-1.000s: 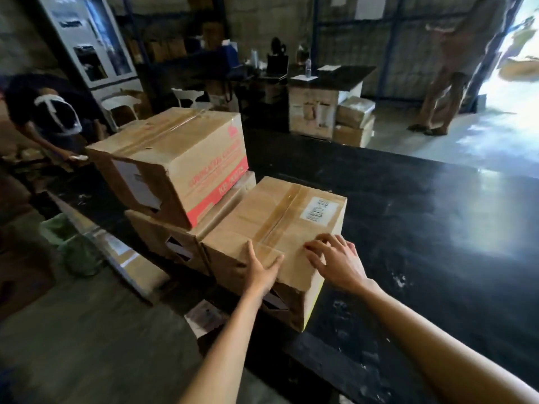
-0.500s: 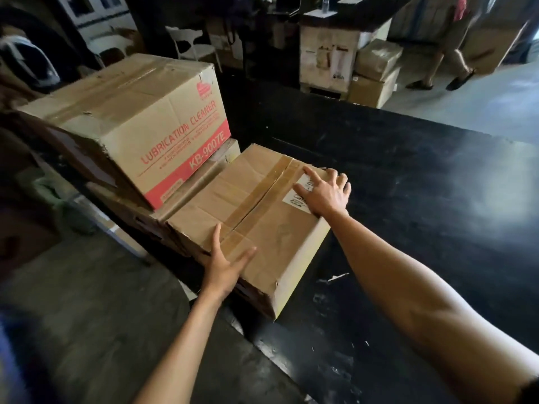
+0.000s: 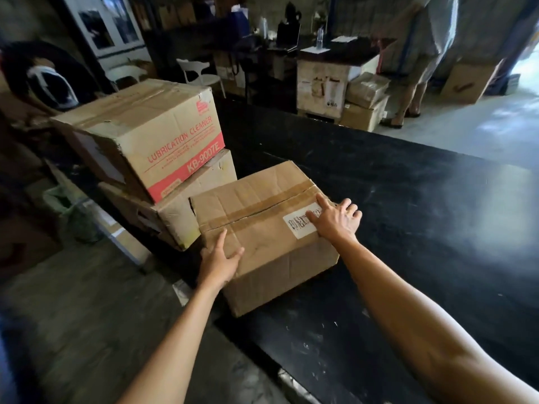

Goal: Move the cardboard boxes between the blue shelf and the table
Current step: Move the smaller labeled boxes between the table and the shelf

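Observation:
A taped cardboard box (image 3: 262,228) with a white label lies on the black table (image 3: 408,214) near its front left corner. My left hand (image 3: 220,262) grips the box's near left corner, thumb on top. My right hand (image 3: 335,220) presses on the label at the far right edge, fingers spread over that edge. Just left of it, a "Lubrication Cleaner" box (image 3: 151,132) sits tilted on a flatter box (image 3: 186,211). No blue shelf is in view.
A person (image 3: 417,53) stands at the back right beside stacked boxes (image 3: 364,103) and a counter. Another person (image 3: 43,80) bends over at the far left. A green bin (image 3: 67,205) sits on the floor left of the table. A white chair (image 3: 198,74) stands behind.
The taped box has turned on the table, its long side now facing me. My right hand slid from the near top to the far right edge; my left stayed on the near left corner.

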